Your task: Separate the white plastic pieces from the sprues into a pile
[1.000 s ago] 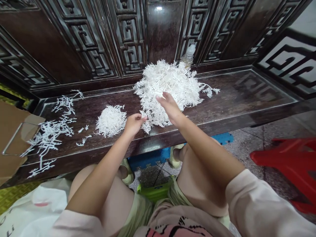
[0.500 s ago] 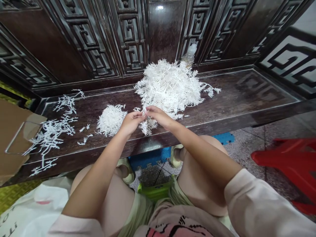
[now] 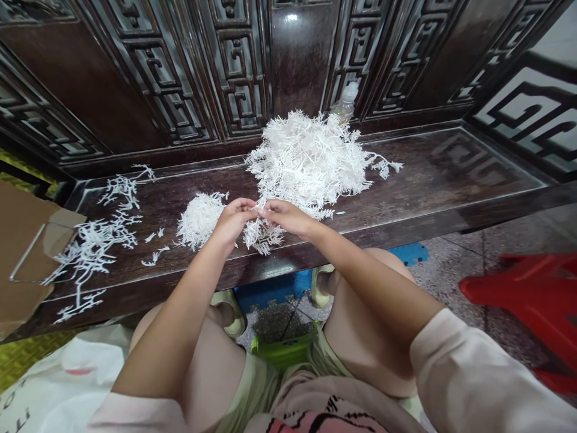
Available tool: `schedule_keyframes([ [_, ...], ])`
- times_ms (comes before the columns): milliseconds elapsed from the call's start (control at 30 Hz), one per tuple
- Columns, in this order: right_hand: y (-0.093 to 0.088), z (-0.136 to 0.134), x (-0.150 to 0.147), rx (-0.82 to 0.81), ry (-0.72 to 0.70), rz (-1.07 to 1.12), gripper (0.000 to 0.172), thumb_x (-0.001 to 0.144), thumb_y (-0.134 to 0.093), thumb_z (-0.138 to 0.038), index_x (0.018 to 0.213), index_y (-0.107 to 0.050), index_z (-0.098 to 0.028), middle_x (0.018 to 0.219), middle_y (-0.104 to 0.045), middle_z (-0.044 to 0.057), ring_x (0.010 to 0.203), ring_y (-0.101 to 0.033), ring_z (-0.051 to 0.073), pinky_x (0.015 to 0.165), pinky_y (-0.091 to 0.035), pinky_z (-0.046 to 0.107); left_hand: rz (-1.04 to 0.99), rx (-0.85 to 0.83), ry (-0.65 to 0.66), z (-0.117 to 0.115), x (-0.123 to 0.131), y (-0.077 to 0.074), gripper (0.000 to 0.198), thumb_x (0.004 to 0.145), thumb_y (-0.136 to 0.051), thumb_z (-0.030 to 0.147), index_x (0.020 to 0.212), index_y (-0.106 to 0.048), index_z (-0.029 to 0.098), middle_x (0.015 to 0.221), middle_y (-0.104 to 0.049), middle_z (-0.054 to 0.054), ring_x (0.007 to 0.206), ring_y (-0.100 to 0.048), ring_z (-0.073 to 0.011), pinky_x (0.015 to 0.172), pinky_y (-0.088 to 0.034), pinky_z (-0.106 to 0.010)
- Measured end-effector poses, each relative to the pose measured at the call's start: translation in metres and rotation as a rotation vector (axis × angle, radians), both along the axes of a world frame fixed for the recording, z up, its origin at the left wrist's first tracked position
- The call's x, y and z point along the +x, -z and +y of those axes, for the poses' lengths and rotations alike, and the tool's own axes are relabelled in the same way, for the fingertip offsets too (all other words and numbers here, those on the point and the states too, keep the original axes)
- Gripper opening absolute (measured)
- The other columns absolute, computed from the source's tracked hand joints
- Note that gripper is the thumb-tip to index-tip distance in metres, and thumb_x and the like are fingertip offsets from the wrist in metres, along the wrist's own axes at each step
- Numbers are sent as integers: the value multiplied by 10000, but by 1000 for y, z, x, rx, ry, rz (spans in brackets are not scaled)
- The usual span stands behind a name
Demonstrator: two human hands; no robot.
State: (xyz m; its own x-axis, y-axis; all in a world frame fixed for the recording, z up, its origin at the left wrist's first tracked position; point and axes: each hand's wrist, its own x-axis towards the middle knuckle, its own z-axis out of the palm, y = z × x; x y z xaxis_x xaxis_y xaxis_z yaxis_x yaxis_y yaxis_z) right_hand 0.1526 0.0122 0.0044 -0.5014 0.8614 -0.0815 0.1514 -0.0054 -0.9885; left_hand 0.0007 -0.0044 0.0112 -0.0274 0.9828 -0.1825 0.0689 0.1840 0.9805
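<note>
Left hand (image 3: 233, 221) and right hand (image 3: 288, 218) pinch a white branching sprig (image 3: 261, 237) between their fingertips. A larger heap (image 3: 306, 159) sits behind on a dark wooden bench (image 3: 442, 174).

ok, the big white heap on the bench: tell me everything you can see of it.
The large heap of white branching sprigs is a loose, tangled mound of thin forked strands; material unclear. It lies on the dark wooden bench, with a few strands straying rightward. A plastic bottle stands partly hidden behind it. Its near edge reaches the tuft pinched between the left hand and right hand.
</note>
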Motion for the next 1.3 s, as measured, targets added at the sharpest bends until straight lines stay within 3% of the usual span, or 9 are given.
schedule_keyframes([
  [200,-3,1,1,-78,-6,-20,224,704,-527,-417,715,-534,-193,654,-452,-21,581,-423,90,538,-390,225,-24,-101,65,-2,-4,-10,341,628,-594,362,915,-585,178,719,-555,-8,662,-499,-119,620,-365,-251],
  [333,-3,1,1,4,-23,-64,234,721,-495,-418,733,-561,-194,732,-483,-10,641,-439,95,571,-395,225,72,-47,145,-3,-3,-7,304,621,-607,411,809,-594,173,648,-521,6,597,-444,-106,580,-328,-237],
  [500,1,1,0,59,-24,-134,286,746,-434,-455,719,-539,-191,675,-446,-20,564,-416,92,543,-365,231,137,30,160,-2,-3,1,295,639,-582,442,719,-584,159,606,-500,13,564,-417,-102,565,-310,-233],
  [767,4,0,0,456,39,-362,206,791,-383,-322,744,-531,-187,753,-504,21,764,-449,154,726,-324,282,184,14,193,1,0,7,262,676,-552,426,645,-513,169,584,-479,19,558,-420,-106,584,-322,-236],
  [1067,0,1,3,454,-8,-329,184,791,-364,-287,744,-503,-175,762,-507,17,763,-440,146,725,-311,274,184,5,279,0,2,8,338,715,-492,497,690,-524,162,627,-487,12,599,-430,-109,613,-345,-238],
  [1200,-7,0,2,391,-39,-263,200,805,-325,-291,712,-453,-168,703,-466,-7,692,-421,122,673,-310,253,136,14,281,0,-3,2,305,709,-510,461,680,-536,159,619,-486,17,612,-441,-107,626,-344,-233],
  [1300,-9,3,3,457,-69,-242,182,805,-310,-255,675,-408,-173,656,-422,-17,654,-394,113,642,-298,238,106,0,279,-1,-5,-3,293,678,-550,432,604,-535,149,573,-475,15,578,-433,-104,611,-337,-236],
])
